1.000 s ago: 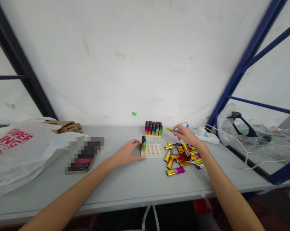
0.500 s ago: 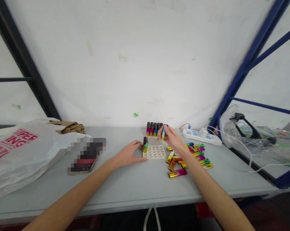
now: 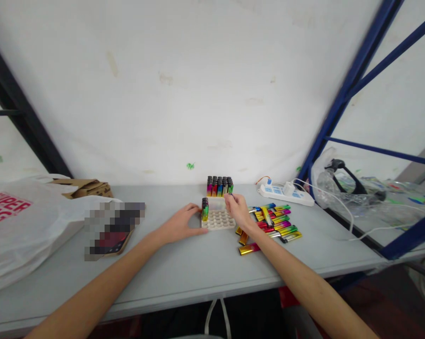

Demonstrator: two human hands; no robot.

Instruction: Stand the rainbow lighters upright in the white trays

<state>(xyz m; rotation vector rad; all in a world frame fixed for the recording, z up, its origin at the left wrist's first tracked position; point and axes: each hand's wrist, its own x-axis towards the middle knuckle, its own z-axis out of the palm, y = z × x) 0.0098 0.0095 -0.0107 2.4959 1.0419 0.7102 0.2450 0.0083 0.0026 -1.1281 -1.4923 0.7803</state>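
The person's right hand (image 3: 237, 209) holds a slim lighter (image 3: 230, 194) in a narrow pinch, its dark end showing past the fingertips and the rest hidden by the fingers. This lighter is above the far right part of a white rectangular tray (image 3: 218, 221) pierced with rows of rounded holes; whether it touches the tray cannot be told. The left hand (image 3: 184, 225) is spread wide around the tray's left end, thumb at the near left corner and fingertips close beside a short row of upright, black-topped metallic lighters (image 3: 205, 210) standing in the leftmost holes. Most of the other holes are bare.

Behind the tray stands a tight block of upright lighters (image 3: 220, 187) with black tops and glossy bodies shading through pink, red, blue, silver and green. To the right, partly behind the right forearm, lies a loose pile of shiny, flat-sided lighters (image 3: 274, 221) in gold, red, green and magenta, crossing one another on the smooth grey tabletop (image 3: 184, 273).

Both forearms are bare and reach inward from the lower corners. The right one slants up and leftward to a wrist just beside the pile, its fingers curled; the left lies low, palm turned toward the tray.
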